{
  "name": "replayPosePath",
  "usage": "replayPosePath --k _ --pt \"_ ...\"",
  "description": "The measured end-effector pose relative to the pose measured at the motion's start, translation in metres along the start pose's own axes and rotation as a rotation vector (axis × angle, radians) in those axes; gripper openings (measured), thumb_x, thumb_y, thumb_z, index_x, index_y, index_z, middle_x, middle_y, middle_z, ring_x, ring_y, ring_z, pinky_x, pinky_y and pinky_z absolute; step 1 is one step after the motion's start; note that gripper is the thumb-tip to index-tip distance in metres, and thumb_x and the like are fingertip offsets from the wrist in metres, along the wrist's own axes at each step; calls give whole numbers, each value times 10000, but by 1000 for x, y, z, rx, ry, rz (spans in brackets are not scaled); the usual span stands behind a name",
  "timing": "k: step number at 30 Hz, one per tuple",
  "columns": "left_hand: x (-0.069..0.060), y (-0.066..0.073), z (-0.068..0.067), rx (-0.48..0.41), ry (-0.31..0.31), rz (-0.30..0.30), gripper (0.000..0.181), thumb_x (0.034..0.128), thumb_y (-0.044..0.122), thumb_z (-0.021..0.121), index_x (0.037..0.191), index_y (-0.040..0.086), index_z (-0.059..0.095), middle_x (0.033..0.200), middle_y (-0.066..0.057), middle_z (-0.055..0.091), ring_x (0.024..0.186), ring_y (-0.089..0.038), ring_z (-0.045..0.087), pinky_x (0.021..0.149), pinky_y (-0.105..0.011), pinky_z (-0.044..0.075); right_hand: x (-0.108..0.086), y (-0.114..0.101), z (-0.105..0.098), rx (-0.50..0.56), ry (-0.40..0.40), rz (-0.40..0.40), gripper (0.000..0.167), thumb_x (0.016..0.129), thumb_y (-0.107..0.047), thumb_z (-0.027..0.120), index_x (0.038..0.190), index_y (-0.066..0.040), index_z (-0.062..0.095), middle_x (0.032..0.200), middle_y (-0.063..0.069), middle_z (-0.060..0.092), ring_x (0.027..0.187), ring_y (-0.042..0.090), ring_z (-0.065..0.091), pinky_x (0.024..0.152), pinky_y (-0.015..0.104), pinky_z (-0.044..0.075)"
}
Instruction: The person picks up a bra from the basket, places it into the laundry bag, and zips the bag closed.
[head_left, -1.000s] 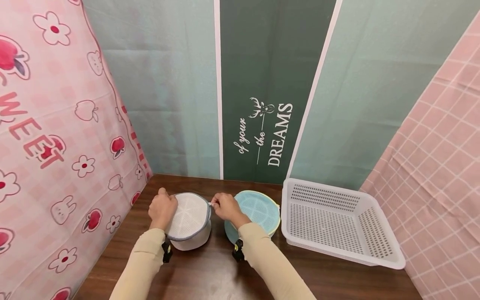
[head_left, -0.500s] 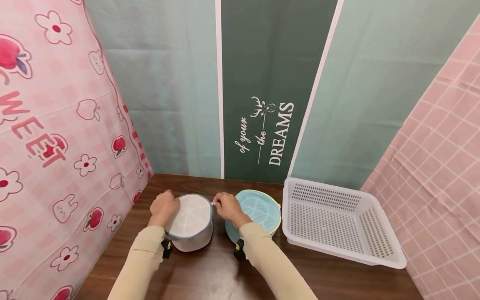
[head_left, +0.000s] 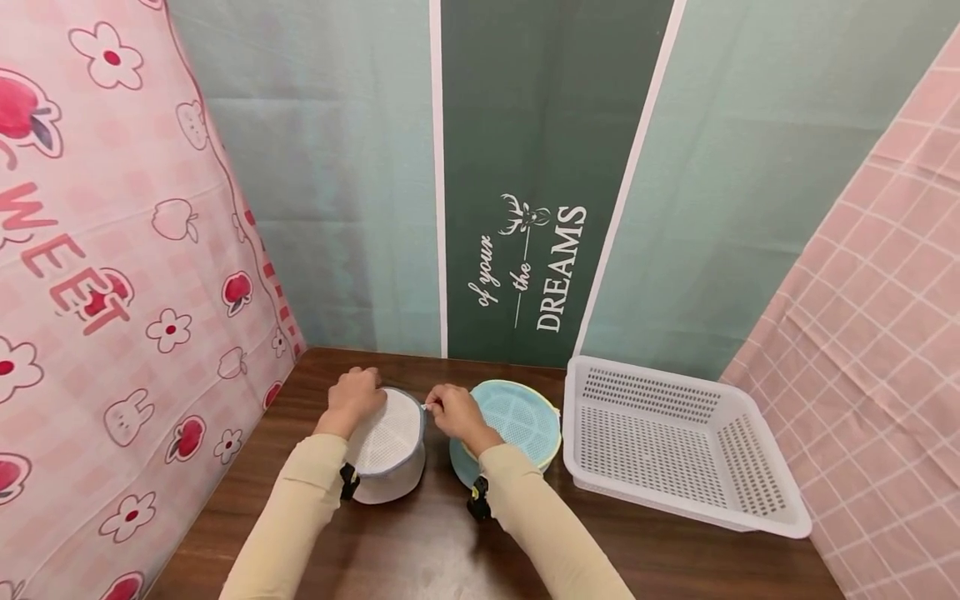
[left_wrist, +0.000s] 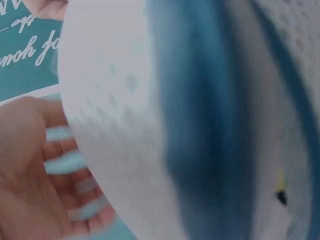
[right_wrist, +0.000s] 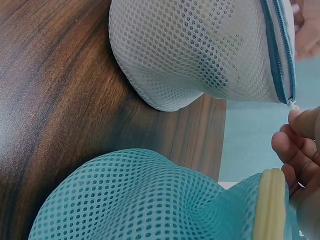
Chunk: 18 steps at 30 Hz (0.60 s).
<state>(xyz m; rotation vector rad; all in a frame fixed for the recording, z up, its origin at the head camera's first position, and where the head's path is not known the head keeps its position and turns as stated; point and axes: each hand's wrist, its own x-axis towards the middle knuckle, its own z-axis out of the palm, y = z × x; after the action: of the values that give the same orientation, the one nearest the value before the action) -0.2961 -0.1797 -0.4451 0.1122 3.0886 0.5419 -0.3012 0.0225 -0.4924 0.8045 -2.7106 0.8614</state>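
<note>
A round white mesh laundry bag [head_left: 388, 442] with a blue zipper stands upright on the table's left part. At its right rim, my right hand [head_left: 456, 414] pinches the small white zipper pull [right_wrist: 293, 105] between thumb and finger. My left hand [head_left: 354, 402] is at the bag's back left rim. The left wrist view shows the left hand [left_wrist: 30, 170] with fingers loosely extended and apart, beside the white cloth; whether they touch it I cannot tell. Partly under my right forearm sits a teal mesh laundry bag [head_left: 521, 425] with a yellow zipper.
A white perforated plastic basket [head_left: 652, 454] stands at the right of the brown wooden table [head_left: 420, 554]. Behind the table hangs a green cloth [head_left: 360, 250]. Pink printed cloths close off both sides.
My left hand has moved right and slightly back along the white bag's rim, from gripping its left edge to loose fingers. The right hand stays at the zipper pull.
</note>
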Motion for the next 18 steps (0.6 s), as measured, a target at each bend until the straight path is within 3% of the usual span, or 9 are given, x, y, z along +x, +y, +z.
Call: replayPosePath --k 4,7,14,18 --pt "5 2 4 7 -28 211 209 851 158 606 1024 47 642 977 -140 546 894 -350 546 700 -462 462 0 0 0 -13 17 -21 93 853 -74 639 783 -135 640 748 -36 563 673 99 524 624 247 441" --pt "9 7 5 23 -41 285 205 827 144 624 1017 76 662 987 -123 549 899 -338 544 709 -463 460 0 0 0 -13 13 -25 100 858 -73 636 783 -138 635 744 -43 556 660 91 517 613 241 436" --pt "14 17 11 118 -120 286 263 859 178 587 1105 140 675 1075 -126 556 1006 -390 487 764 -561 399 0 -2 -4 -11 9 -30 97 870 -77 627 791 -134 631 767 -38 564 688 101 536 630 244 448" --pt "16 16 13 140 -117 295 206 847 170 611 1035 131 686 994 -91 574 922 -337 533 720 -530 416 -1 -2 -5 -5 1 -31 98 873 -81 625 791 -134 629 778 -37 566 687 96 532 630 240 448"
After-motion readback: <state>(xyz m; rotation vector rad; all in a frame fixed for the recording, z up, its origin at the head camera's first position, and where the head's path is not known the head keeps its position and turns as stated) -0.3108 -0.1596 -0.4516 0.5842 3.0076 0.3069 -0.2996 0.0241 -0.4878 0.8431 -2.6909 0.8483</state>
